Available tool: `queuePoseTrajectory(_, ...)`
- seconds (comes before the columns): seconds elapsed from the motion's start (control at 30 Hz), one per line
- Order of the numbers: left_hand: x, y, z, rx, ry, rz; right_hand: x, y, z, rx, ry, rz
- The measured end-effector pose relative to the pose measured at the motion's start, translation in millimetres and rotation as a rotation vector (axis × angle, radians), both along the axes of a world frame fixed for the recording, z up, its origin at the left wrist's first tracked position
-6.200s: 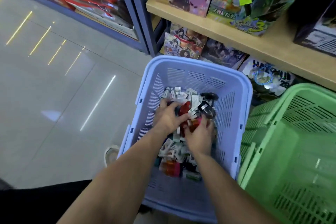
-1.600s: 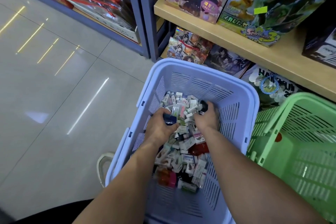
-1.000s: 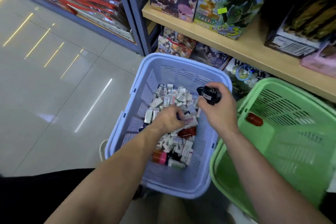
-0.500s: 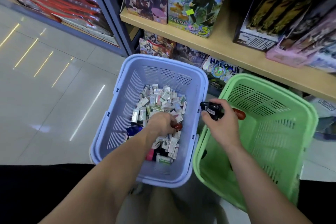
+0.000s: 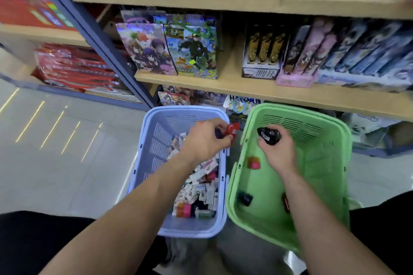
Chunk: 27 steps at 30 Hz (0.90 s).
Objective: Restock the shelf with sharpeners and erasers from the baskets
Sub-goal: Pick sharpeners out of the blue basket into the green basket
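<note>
Left hand (image 5: 205, 138) pinches a red sharpener (image 5: 232, 130), long axis pointing away from the person, over the rim of the blue basket (image 5: 185, 109); right hand (image 5: 277, 150) grips a black sharpener (image 5: 269, 135) crosswise over the green basket (image 5: 290, 107).

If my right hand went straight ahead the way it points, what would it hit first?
Likely the far slotted wall of the green basket, just ahead of the right hand and the black item it grips. Depth is unclear.
</note>
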<state>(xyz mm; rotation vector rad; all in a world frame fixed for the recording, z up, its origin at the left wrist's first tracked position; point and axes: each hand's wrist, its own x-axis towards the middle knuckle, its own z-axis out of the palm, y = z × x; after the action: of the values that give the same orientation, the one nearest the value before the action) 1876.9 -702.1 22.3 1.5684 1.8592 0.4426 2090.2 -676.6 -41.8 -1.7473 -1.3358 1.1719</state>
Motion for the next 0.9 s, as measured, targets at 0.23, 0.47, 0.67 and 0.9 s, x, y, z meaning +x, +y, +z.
queuePoseTrajectory(0.23, 149, -15, -65, -0.237, -0.015, -0.091, 110, 25, -24, -0.246, -0.305, 0.097)
queuePoseTrajectory(0.47, 186, -21, -170, -0.568, -0.134, 0.264, 119, 20, -81, -0.4, -0.33, 0.254)
queuePoseTrajectory(0.67, 188, -6, -189, -0.594, -0.288, 0.363, 117, 9, -122, -0.505, -0.304, 0.272)
queuePoseTrajectory(0.9, 163, -12, -140, -0.57, -0.204, 0.036, 112, 18, -94, -0.436, -0.368, 0.228)
